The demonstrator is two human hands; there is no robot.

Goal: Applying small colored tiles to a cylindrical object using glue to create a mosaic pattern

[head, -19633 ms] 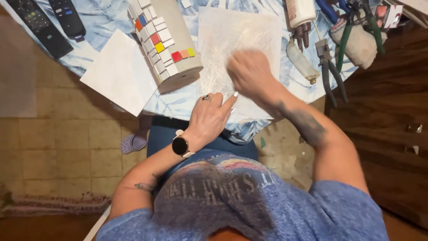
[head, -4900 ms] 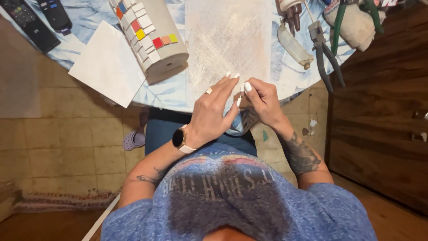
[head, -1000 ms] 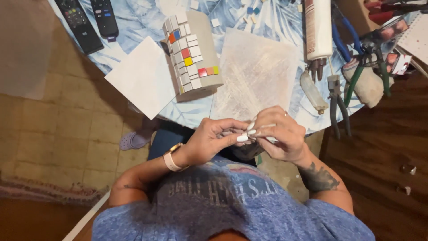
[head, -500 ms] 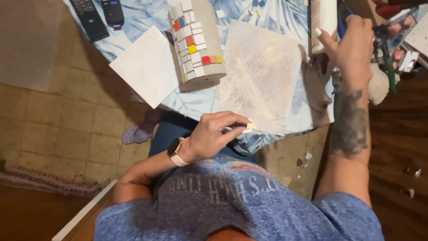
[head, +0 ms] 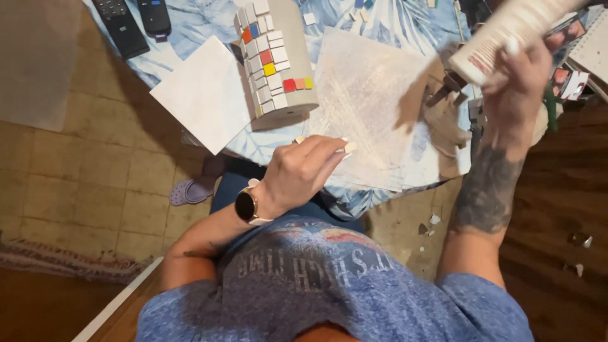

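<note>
Currently, left to right: white tile square (head: 206, 95) on the worktop (head: 190, 31), mosaic-covered cylinder (head: 275, 60) beside it, left hand (head: 304, 171) loosely curled at the worktop edge pinching something small I can't make out, right hand (head: 519, 82) raised, gripping a white tube (head: 506, 35).

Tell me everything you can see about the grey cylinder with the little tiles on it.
The grey cylinder lies on its side on the blue patterned tablecloth, between a white square tile and a white sheet. It looks like matte concrete or clay. Small square tiles cover part of its side in rows, mostly white, with a few blue, orange, red and yellow. Neither hand touches it.
</note>
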